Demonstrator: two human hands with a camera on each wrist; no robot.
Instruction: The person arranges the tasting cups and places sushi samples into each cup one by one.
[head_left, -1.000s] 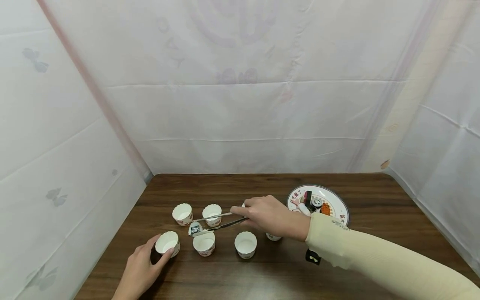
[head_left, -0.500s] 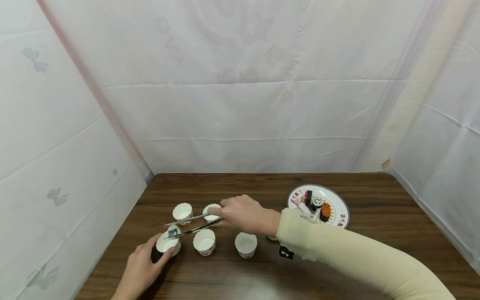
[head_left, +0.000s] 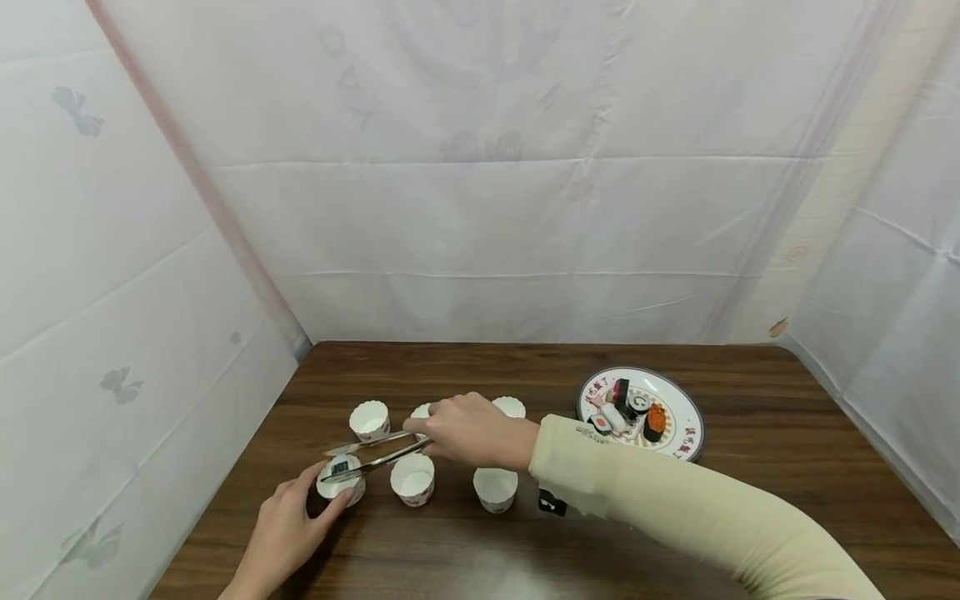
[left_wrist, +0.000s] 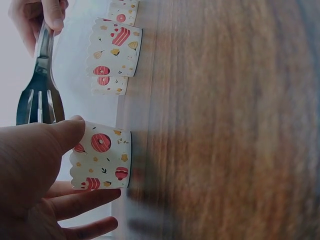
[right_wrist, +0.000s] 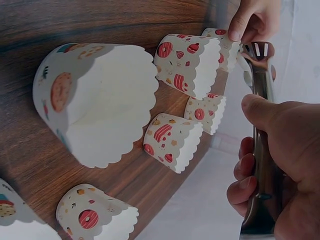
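Observation:
At the table's left, my left hand (head_left: 281,529) holds a white paper baking cup (head_left: 345,495) between thumb and fingers. Red doughnut and cake prints show on the cup (left_wrist: 102,155) in the left wrist view. My right hand (head_left: 472,429) grips metal serving tongs (head_left: 390,456), reaching left across the table. The tips of the tongs are spread over the held cup. A white sushi piece with a dark patch (head_left: 341,467) lies at the cup's mouth, between the tong arms. In the right wrist view, the fingers curl around the tongs (right_wrist: 262,150).
Several more paper cups stand in two rows, among them a back-left cup (head_left: 370,421), a front-middle cup (head_left: 412,481) and one farther right (head_left: 495,490). A round plate (head_left: 688,404) at the right bears several sushi pieces, one topped with orange roe (head_left: 656,419). Light cloth walls surround the table.
My right hand has carried the tongs and the sushi piece leftward, from above the front-middle cup to the held cup. The piece now sits lower, in the cup's mouth. My left hand has stayed put.

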